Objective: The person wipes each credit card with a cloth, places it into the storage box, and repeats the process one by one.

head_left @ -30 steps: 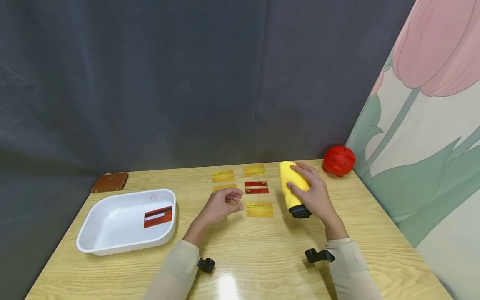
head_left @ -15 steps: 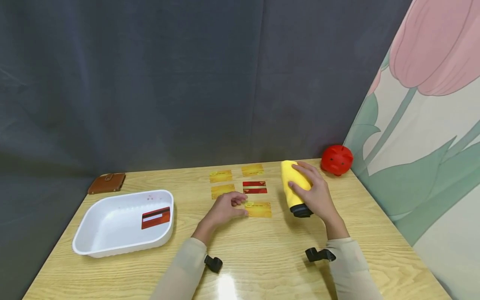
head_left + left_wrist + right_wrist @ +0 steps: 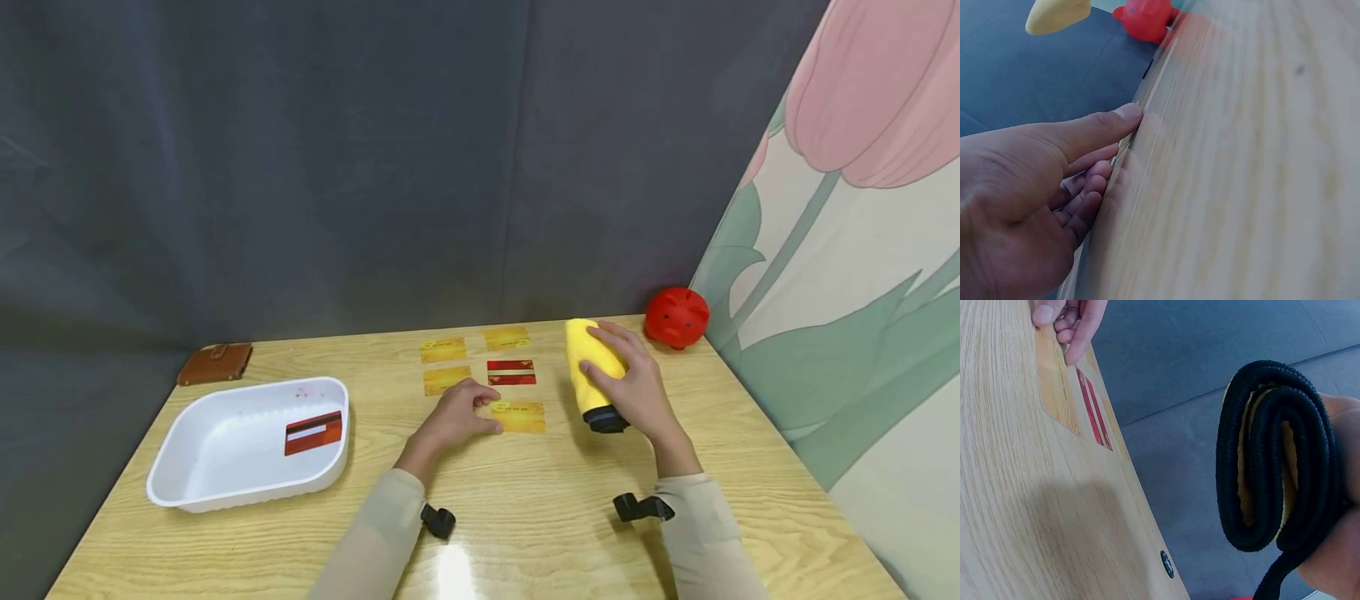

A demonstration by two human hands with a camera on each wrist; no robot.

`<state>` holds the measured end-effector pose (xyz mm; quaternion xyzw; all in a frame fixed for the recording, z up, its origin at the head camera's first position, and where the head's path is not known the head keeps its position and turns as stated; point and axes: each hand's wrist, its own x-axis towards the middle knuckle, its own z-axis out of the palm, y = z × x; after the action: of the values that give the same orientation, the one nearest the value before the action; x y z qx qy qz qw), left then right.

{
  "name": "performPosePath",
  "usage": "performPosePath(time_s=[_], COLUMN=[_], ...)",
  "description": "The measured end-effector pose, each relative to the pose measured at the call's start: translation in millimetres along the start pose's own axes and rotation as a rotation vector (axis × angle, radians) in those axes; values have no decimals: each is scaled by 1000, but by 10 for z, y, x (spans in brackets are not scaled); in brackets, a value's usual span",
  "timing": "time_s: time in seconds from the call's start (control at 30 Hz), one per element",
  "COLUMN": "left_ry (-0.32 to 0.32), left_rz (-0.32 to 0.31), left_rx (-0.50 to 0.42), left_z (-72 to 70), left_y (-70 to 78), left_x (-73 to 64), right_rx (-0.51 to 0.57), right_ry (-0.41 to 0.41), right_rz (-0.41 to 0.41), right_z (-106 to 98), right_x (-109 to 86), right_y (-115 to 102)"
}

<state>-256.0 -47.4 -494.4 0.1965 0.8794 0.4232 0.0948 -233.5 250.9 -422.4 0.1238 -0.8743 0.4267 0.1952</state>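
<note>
In the head view my left hand [image 3: 459, 417] is at the left end of the nearest gold bank card [image 3: 521, 417], which lies flat on the table. Its thumb and a finger pinch the card across two opposite edges; in the left wrist view the fingertips [image 3: 1129, 112] are down at table level. A rolled yellow towel [image 3: 588, 362] with black trim is gripped by my right hand [image 3: 633, 387], held tilted above the table. The towel's coiled black end [image 3: 1279, 456] fills much of the right wrist view.
Behind the nearest card lie a red striped card [image 3: 512, 372] and several gold cards [image 3: 442, 350]. A white basin [image 3: 225, 442] containing a red card [image 3: 313, 433] stands left, a brown wallet [image 3: 215, 364] behind it. At back right sits a red piggy bank [image 3: 677, 318].
My left hand has come right and down from beside the cards to the left end of the nearest gold card. The right hand and towel have hardly moved.
</note>
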Motion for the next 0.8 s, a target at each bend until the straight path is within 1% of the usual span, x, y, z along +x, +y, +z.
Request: performPosePath(time_s=[0.1,0.23,0.4,0.5,0.7,0.8], left_ry=[-4,-11,-24,-19,-1,-3], left_rz=[-15,-46,-68,-56,13,24], left_rx=[22,24,31,28,6,0], left_z=[2,-5,-10,-11,-31,-48], left_y=[44,89,109,113,136,144], left_x=[22,34,21,11,-14,-34], right_rx=[1,3,11,14,11,6], right_ry=[-1,-3,0,4,5,2], right_rz=[2,3,-4,-4,-4,-1], right_z=[-5,-4,6,10,5,1], right_x=[0,-3,-10,-12,-6,-6], right_y=[2,3,6,10,21,27])
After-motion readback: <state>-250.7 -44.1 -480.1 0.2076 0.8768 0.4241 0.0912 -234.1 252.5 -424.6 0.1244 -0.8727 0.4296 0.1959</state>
